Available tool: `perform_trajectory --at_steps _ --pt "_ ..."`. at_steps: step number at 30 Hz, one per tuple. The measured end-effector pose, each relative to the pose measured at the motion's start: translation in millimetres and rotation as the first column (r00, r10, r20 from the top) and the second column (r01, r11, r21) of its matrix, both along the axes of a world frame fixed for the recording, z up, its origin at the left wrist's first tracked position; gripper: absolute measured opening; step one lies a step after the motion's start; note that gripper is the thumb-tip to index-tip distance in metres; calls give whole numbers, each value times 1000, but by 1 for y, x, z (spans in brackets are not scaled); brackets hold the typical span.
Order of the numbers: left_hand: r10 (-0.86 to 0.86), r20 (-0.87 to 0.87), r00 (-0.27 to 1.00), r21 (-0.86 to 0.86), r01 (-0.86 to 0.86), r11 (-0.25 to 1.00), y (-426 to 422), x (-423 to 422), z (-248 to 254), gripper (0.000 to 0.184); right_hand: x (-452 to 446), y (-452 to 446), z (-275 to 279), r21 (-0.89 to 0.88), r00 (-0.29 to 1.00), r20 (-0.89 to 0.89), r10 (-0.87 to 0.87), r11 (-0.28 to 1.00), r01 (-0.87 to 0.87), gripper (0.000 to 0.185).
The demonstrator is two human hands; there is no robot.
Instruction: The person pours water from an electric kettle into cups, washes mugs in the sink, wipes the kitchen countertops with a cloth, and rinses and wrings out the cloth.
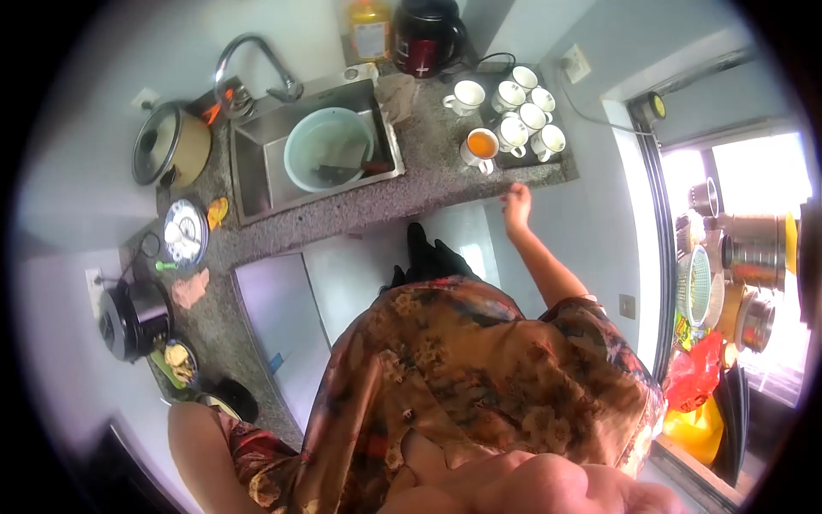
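Note:
My right hand (516,204) is just off the front edge of the stone counter (428,184), its fingers loosely curled and apart, with nothing visible in them. It is nearest to a white mug holding orange liquid (480,146). Behind and to the right, several white mugs (513,133) stand together on a dark tray; another white mug (466,98) stands left of them. A bent bare arm shows at the lower left, but my left hand is out of view.
A sink (248,184) holds a pale basin (297,154) with water and a cleaver. Left are a lidded pot (190,152), plates (185,231) and a black cooker (137,319). A dark red kettle (417,47) stands behind. Pots and bags are beyond the right window.

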State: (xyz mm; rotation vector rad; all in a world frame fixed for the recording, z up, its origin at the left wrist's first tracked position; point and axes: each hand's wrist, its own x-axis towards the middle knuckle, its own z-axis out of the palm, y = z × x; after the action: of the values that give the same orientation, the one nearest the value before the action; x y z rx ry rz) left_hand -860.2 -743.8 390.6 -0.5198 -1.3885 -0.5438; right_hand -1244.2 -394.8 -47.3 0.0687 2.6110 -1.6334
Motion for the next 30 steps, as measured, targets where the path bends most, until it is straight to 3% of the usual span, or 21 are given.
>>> perform_trajectory --at_steps 1,2,8,11,13,17,19,22,25,30 --pt "1 -8 1000 2 -1 1000 4 14 0 38 30 -12 15 -4 997 76 4 1000 -4 32" --pt "-4 1 1000 10 3 1000 -1 13 -1 38 28 -14 -8 155 997 34 74 985 -79 33" --pt "95 26 995 -6 -95 996 37 93 17 37 126 -61 28 111 946 239 217 962 -249 30" --pt "162 45 986 -7 -162 987 44 117 17 37 136 -86 18 76 923 225 311 939 -334 29" --pt "209 47 977 -11 -209 978 54 137 18 37 143 -93 3 172 879 165 447 865 -472 32" --pt "300 51 953 3 -300 954 66 165 17 36 154 -122 -22 172 819 203 537 804 -569 31" --pt "341 59 938 6 -342 940 74 177 20 36 161 -134 -33 177 772 87 629 753 -633 31" --pt "406 61 912 7 -407 913 81 188 22 36 170 -159 -30 70 710 241 662 717 -693 31" --pt "444 60 894 12 -446 895 84 193 22 36 181 -184 -37 77 665 127 736 662 -746 30" --pt "519 62 852 20 -521 853 85 200 21 35 187 -222 -46 126 548 137 825 534 -836 30"
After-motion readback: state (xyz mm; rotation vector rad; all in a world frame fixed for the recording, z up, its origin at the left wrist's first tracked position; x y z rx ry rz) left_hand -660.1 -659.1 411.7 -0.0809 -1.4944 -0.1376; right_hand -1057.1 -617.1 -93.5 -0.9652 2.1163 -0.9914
